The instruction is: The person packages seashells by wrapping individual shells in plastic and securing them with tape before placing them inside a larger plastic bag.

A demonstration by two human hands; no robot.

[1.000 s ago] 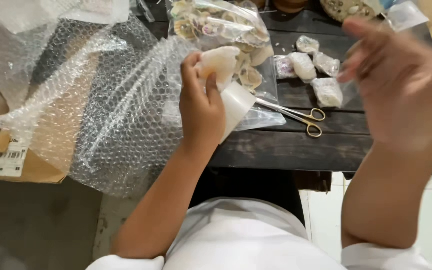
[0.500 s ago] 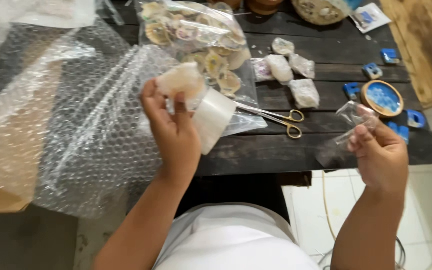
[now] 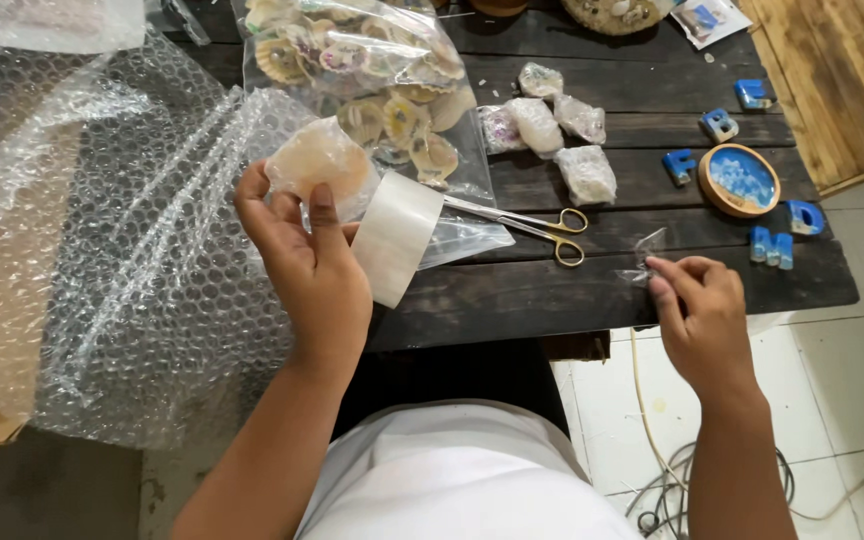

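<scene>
My left hand [image 3: 302, 260] holds a pale shell wrapped in bubble wrap [image 3: 320, 165], with a roll of clear tape [image 3: 395, 238] hanging from its fingers. It sits above the near edge of the dark wooden table [image 3: 512, 295]. My right hand [image 3: 704, 310] is off the table's near right corner and pinches a small strip of clear tape [image 3: 644, 255] between its fingertips.
Gold-handled scissors [image 3: 537, 222] lie between my hands. A clear bag of painted shells [image 3: 372, 75] and three wrapped shells [image 3: 557, 135] lie farther back. A big sheet of bubble wrap [image 3: 102, 230] covers the left. A round blue coaster [image 3: 740, 180] and blue letters [image 3: 777, 245] sit right.
My right hand came down from high in front of the camera to the table's right corner, now pinching a tape strip. My left hand stayed on the wrapped shell and tape roll.
</scene>
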